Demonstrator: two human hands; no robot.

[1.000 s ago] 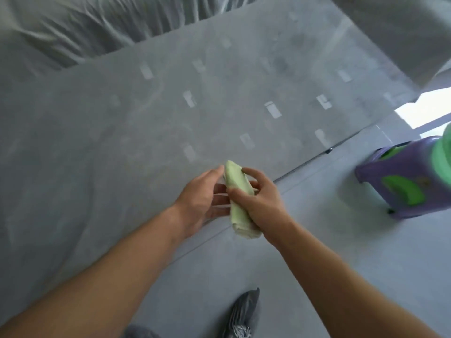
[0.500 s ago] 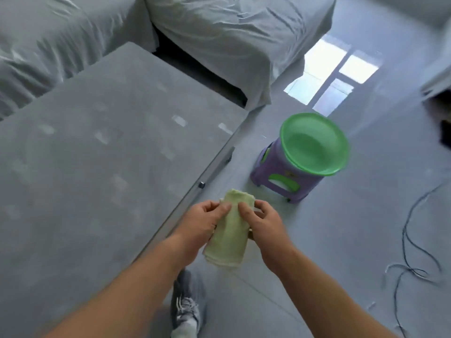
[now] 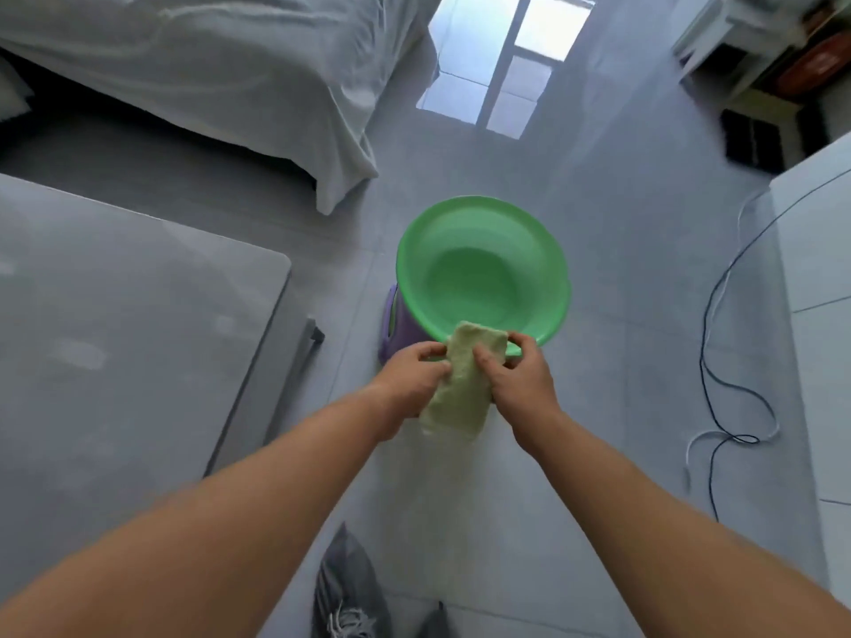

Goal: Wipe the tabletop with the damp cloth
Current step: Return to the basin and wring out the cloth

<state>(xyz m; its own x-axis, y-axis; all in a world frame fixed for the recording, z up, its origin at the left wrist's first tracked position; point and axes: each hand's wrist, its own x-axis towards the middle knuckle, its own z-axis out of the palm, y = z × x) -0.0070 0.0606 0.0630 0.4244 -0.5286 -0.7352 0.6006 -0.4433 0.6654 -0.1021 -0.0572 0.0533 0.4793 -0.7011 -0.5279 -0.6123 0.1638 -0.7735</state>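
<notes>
As we look down, the grey bench (image 3: 115, 338) sits at left, with sheet-draped furniture (image 3: 207, 62) behind it. Glossy tiled floor (image 3: 621, 223) fills the rest, with window glare at the top. We see a green basin (image 3: 483, 269) on a purple stool (image 3: 393, 333), right of the bench corner. Cables (image 3: 711, 361) trail far right and a grey shoe (image 3: 345, 587) is at the bottom edge. Both our forearms reach forward. The folded pale-green cloth (image 3: 460, 389) is off the bench, held in the air at the basin's near rim. Left grip (image 3: 410, 384) is clamped on its left edge, right grip (image 3: 520, 382) on its right edge, fingers curled round it.
</notes>
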